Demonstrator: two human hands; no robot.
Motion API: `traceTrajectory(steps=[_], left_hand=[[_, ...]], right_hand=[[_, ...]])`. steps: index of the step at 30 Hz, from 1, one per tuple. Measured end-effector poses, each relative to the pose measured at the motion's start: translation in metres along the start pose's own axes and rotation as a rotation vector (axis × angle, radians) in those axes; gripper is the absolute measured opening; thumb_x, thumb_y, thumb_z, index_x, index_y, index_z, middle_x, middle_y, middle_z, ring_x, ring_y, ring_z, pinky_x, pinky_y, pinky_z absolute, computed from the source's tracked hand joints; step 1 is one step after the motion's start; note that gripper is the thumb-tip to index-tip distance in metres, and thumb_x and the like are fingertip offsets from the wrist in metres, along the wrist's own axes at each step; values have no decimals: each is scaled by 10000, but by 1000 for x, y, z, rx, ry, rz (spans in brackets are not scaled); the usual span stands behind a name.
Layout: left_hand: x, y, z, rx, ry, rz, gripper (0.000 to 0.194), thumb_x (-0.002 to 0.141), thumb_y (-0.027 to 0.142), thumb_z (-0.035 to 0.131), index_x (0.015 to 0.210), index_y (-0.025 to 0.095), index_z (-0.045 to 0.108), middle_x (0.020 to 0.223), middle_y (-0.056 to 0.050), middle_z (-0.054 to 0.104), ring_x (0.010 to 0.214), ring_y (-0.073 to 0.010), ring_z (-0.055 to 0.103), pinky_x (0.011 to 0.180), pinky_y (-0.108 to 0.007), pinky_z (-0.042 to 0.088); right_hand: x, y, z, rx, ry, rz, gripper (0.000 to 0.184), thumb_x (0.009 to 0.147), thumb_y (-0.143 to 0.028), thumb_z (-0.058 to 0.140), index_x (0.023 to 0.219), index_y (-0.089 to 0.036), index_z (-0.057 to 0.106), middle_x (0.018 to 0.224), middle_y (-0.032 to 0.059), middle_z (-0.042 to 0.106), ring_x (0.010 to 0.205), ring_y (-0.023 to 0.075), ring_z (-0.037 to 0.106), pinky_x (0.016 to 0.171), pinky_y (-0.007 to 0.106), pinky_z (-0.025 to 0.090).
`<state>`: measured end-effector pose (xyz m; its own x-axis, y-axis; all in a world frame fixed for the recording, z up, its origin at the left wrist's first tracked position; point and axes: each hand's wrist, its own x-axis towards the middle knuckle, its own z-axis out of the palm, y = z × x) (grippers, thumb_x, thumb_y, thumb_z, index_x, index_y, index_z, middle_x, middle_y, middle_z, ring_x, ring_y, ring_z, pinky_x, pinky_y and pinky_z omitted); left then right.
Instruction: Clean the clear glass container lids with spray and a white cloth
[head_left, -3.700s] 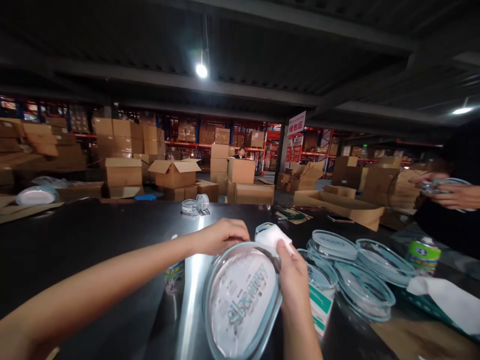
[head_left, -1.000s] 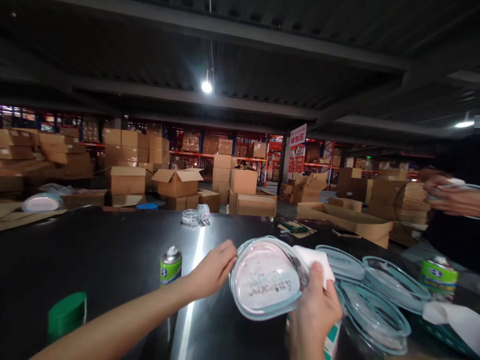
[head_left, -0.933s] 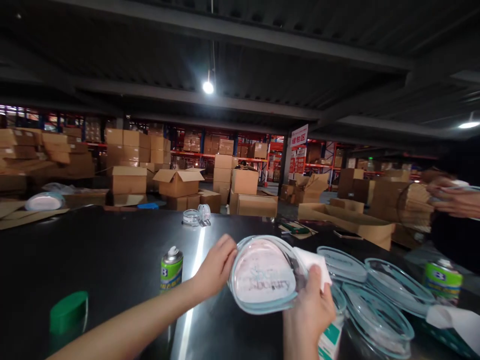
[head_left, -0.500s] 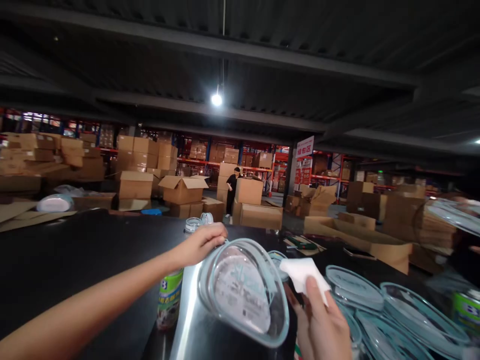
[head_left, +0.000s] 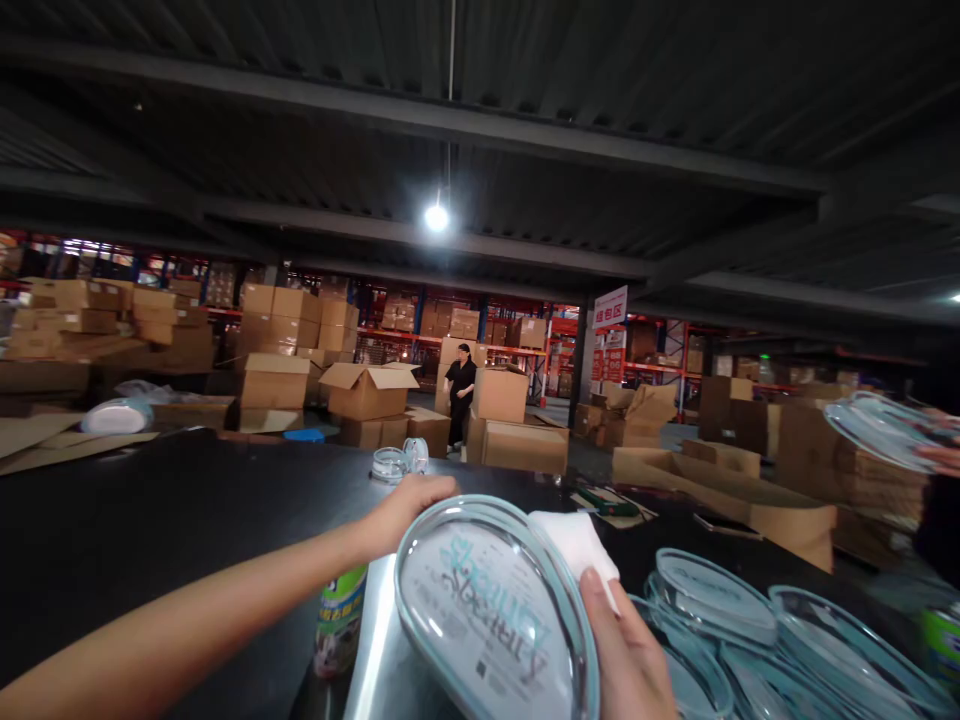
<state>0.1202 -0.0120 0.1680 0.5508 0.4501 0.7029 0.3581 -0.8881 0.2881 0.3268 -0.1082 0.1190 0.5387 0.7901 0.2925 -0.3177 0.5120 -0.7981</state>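
A clear plastic case [head_left: 480,600] with pale blue rims and printed lettering is held up in front of me, tilted. My left hand [head_left: 409,510] is closed on its upper left edge, fingertips hidden behind it. Between thumb and fingers, my right hand [head_left: 626,640] pinches a folded white tissue [head_left: 574,545] by the case's right side; whether the tissue touches the case I cannot tell. Similar clear cases [head_left: 712,595] lie in a group to the right. Behind my left forearm a green spray can [head_left: 341,620] stands on the dark table [head_left: 187,540].
Two small clear containers [head_left: 401,460] stand near the table's far edge. A phone [head_left: 727,526] lies at the right, near a long open carton [head_left: 757,500]. At the far right a co-worker's hand [head_left: 941,440] holds a similar case. Another person [head_left: 459,392] is among the cartons.
The case has been turned and tilted in my left hand, and the tissue has shifted about its right side. The view has swung slightly. A person has come into sight among the cartons.
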Motion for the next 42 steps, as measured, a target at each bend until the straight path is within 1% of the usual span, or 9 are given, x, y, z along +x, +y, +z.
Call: traceTrajectory(steps=[4,7,11,15,22,31,37,40,42], left_hand=[[4,1,-5,91,-29,19,269,868,357,489,666,180,480,654,19,488,631,-137,471,601,-255,351],[6,5,-11,176,-53,30,231,863,347,498,704,180,500,701,2,509,673,-153,491,631,-264,369],[9,14,-16,232,-115,65,218,877,340,484,735,178,517,737,-11,517,684,-153,505,621,-253,377],[15,21,-19,229,-160,122,225,906,308,445,724,183,490,729,-2,489,674,-142,483,613,-246,355],[18,27,-18,236,-205,191,216,924,237,385,729,189,463,747,-20,505,675,-141,477,603,-241,350],[-6,22,-14,236,-155,143,244,943,197,329,709,201,399,718,-21,514,657,-143,496,604,-244,357],[-29,28,18,47,50,-89,288,974,288,326,716,205,424,653,0,541,608,-142,528,629,-268,380],[-32,24,35,-114,235,-199,298,939,337,426,680,199,479,652,3,529,624,-150,490,630,-279,354],[-28,20,42,-282,376,-290,298,879,388,531,652,196,508,634,15,499,627,-150,456,621,-277,341]], right_hand=[[-9,-2,8,-70,52,78,542,601,-572,781,893,-120,728,656,54,707,669,225,666,545,255,511],[-14,-6,12,-53,-19,114,543,532,-567,818,824,-119,723,639,61,701,641,231,657,559,268,516],[-12,-10,8,39,-155,245,595,507,-502,847,945,-122,714,683,71,722,662,270,684,583,314,536],[5,-6,-5,123,-78,356,641,460,-370,882,1036,-159,694,704,40,733,574,237,671,539,310,535],[22,-2,-23,118,-12,328,758,441,-340,888,1131,-124,661,741,56,739,554,236,668,485,297,524],[29,2,-28,107,72,289,688,413,-308,889,1046,-126,690,695,46,733,479,214,637,416,291,504],[23,0,-21,234,272,151,646,373,-224,910,982,-155,705,744,16,742,545,174,655,491,246,547],[16,1,-16,238,315,71,658,399,-241,912,1018,-151,706,791,24,749,601,182,669,541,253,566],[10,6,-9,166,307,-19,650,481,-318,894,1074,-140,695,884,55,754,687,203,685,583,260,574]])
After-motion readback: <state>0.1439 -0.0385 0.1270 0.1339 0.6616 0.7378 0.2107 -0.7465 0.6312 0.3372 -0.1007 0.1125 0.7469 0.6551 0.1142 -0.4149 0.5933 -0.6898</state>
